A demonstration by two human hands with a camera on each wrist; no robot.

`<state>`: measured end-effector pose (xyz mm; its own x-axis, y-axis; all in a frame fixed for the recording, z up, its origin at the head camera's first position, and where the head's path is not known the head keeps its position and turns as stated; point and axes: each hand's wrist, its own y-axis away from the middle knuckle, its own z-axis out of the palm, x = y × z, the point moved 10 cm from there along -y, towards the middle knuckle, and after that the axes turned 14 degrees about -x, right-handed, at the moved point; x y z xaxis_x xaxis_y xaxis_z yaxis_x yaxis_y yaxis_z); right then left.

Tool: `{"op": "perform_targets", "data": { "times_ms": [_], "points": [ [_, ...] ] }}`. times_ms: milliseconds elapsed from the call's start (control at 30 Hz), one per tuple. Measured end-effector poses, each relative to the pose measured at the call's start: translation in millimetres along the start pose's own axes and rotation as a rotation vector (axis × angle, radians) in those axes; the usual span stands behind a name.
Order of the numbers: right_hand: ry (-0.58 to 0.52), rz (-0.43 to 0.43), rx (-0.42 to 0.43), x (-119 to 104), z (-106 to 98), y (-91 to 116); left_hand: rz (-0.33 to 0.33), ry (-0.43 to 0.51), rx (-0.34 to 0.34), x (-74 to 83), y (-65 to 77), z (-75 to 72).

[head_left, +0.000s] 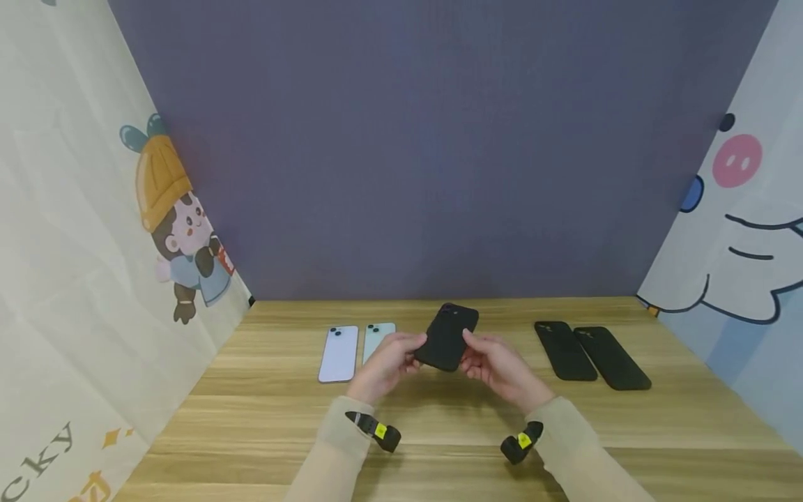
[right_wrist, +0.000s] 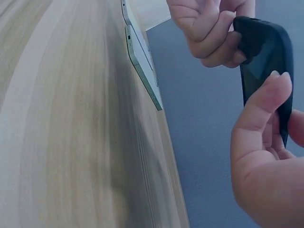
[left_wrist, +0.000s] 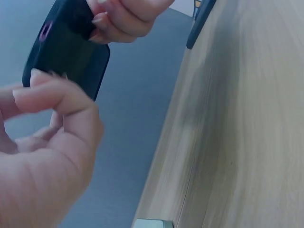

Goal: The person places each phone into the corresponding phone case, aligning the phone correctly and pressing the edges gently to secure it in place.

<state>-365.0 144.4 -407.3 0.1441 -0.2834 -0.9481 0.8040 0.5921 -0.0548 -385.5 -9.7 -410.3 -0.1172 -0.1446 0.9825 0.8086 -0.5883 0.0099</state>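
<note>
Both hands hold a phone in a black case (head_left: pixel 447 338) above the middle of the table, its back with the camera corner tilted up. My left hand (head_left: pixel 384 362) pinches its left edge, thumb on the back. At the opposite edge my right hand (head_left: pixel 502 369) grips it the same way, fingers curled underneath. A dark, glossy underside of the phone (right_wrist: pixel 259 59) shows in the right wrist view. In the left wrist view, a small pinkish opening (left_wrist: pixel 46 31) marks one edge of the case.
Left of the hands lie a lavender phone (head_left: pixel 339 354) and a mint-green phone (head_left: pixel 378 338), the latter partly hidden by the left hand. Two black phone cases (head_left: pixel 564 351) (head_left: pixel 611 358) lie side by side at the right. A dark panel (head_left: pixel 439 153) stands behind the wooden table (head_left: pixel 251 432).
</note>
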Motion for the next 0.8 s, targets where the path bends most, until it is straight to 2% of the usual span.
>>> {"op": "perform_targets", "data": {
  "times_ms": [100,233,367,533,667,800],
  "points": [
    [0.048,0.007,0.024,-0.3,-3.2,1.1,-0.026,0.015,-0.049,-0.6,0.8,3.9],
    [0.105,0.019,0.013,-0.2,-2.4,1.5,-0.049,0.023,-0.107,-0.1,1.8,9.7],
    [0.132,0.027,-0.02,0.6,1.1,1.0,-0.049,-0.005,-0.125,-0.2,1.0,11.3],
    [0.089,0.023,-0.024,1.8,3.0,0.2,-0.03,-0.087,-0.099,0.5,-0.2,9.0],
    [0.056,0.031,-0.026,3.8,3.3,0.2,-0.006,-0.117,-0.077,3.3,0.2,9.1],
    [0.058,0.075,-0.101,7.8,10.2,0.3,0.016,-0.107,-0.03,5.7,1.0,5.9]
  ]
}}
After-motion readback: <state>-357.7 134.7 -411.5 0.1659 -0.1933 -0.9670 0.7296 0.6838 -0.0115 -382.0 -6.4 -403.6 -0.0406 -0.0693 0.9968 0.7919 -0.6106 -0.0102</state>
